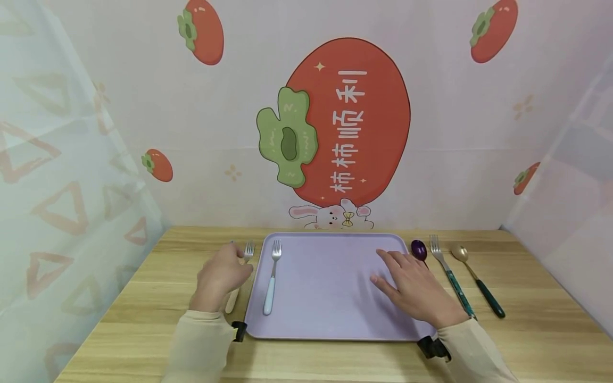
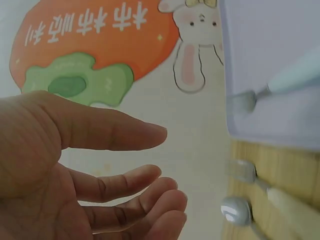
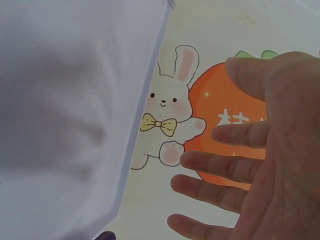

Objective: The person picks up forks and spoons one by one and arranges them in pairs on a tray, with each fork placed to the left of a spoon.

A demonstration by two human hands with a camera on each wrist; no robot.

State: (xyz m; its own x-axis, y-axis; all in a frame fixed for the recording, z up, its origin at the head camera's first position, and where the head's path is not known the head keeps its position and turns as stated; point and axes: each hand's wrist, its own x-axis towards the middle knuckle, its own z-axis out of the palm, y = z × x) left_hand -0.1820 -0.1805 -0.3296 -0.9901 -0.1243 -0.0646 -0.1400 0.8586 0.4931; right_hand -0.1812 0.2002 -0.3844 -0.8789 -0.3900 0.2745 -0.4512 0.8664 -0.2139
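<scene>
My left hand (image 1: 221, 276) hovers left of a lilac tray (image 1: 330, 287), thumb and fingers apart with nothing between them. It partly covers a cream-handled fork (image 1: 232, 301) on the table. Beside that fork, the left wrist view shows a spoon (image 2: 236, 211), mostly hidden by the hand in the head view. On the tray's left side lies a fork with a light blue handle (image 1: 270, 292). Over the tray's right edge, my right hand (image 1: 416, 287) spreads its fingers and holds nothing. It overlaps the lower part of a purple spoon (image 1: 419, 250) in the head view.
Right of the tray lie a fork with a patterned green handle (image 1: 457, 290) and a gold spoon with a dark green handle (image 1: 489, 298). The wooden table (image 1: 143, 303) meets a white backdrop (image 1: 230, 117) printed with persimmons and a rabbit. Pale curtains hang at both sides.
</scene>
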